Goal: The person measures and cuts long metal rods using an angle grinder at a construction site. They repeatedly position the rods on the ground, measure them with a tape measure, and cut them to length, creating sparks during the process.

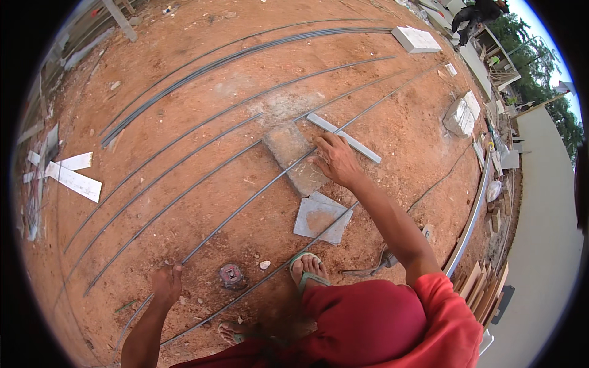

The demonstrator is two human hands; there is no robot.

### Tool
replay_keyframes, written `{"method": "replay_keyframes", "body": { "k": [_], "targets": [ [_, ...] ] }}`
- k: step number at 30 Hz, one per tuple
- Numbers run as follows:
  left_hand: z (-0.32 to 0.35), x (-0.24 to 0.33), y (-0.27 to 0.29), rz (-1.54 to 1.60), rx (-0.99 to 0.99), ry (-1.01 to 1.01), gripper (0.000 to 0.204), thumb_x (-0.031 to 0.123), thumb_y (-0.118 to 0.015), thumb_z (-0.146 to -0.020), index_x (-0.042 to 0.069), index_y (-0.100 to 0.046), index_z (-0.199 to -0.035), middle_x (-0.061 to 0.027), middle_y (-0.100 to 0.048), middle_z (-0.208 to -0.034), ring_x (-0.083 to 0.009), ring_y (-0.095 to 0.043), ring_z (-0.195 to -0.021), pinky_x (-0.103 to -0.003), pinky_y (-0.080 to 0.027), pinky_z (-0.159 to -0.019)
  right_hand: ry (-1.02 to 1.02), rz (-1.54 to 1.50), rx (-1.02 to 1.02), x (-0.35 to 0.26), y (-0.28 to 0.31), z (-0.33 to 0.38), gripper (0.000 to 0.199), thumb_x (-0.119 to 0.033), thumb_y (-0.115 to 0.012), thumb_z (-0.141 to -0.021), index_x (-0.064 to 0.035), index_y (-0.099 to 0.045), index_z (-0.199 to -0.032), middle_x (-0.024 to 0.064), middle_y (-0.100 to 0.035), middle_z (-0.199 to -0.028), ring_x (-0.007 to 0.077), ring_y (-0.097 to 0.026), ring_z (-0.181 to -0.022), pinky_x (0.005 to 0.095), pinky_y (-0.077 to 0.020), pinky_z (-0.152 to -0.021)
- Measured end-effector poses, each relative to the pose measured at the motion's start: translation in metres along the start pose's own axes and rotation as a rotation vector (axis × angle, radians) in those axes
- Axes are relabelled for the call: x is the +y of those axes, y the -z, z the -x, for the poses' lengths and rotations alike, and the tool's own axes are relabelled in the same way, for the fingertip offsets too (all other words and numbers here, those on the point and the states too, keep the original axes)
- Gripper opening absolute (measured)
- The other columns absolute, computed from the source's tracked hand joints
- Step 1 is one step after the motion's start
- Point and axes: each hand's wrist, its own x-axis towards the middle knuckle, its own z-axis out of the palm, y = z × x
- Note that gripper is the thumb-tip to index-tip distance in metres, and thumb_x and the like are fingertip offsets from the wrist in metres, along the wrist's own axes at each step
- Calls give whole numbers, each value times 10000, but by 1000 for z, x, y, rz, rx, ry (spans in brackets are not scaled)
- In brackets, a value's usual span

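A long thin steel rod [239, 210] runs diagonally in front of me over the reddish dirt. My left hand [166, 285] is closed round its near part, at the lower left. Farther along, my right hand [336, 161] grips the same rod with thumb and fingers, just above a flat concrete block [288, 149]. Past that block the rod crosses a pale grey strip [365, 148]. Two grey tiles [319, 219] lie against the block's near end. Another rod [245, 293] passes close to my sandalled feet and over the tiles.
More rods [178, 161] lie roughly parallel on the left, with a bundle [245, 49] farther off. White blocks [417, 40] sit at the far right. Near my left hand is a squarish red-and-dark object [231, 276]. White crossed strips [73, 175] lie left; a pale wall [546, 202] stands right.
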Motion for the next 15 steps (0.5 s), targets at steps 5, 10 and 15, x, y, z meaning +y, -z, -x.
{"method": "replay_keyframes", "body": {
  "k": [5,10,15],
  "targets": [
    [-20,-2,-21,-52,-11,1,583,433,-499,-1044,-28,-642,-717,-273,-579,-643,-474,-609,-639,-547,-453,-601,-425,18,-54,-24,-32,50,1272,-683,-898,-610,62,-339,-1476,277,-457,-1363,417,-502,-1245,558,-433,-1058],
    [-34,33,-20,-53,-67,47,614,462,-474,-1053,-31,-650,-730,-287,-594,-665,-494,-615,-668,-556,-467,-633,-489,-34,-82,-51,-64,47,1311,-561,-929,-590,137,-262,-1477,276,-432,-1367,432,-446,-1293,505,-396,-1126],
    [-61,52,-30,-67,-118,43,626,483,-456,-1058,-34,-639,-757,-303,-591,-705,-501,-605,-695,-549,-463,-671,-460,-50,-55,-52,-63,45,1250,-435,-946,-575,152,-278,-1455,270,-417,-1379,420,-428,-1296,480,-392,-1124]
  ]
}}
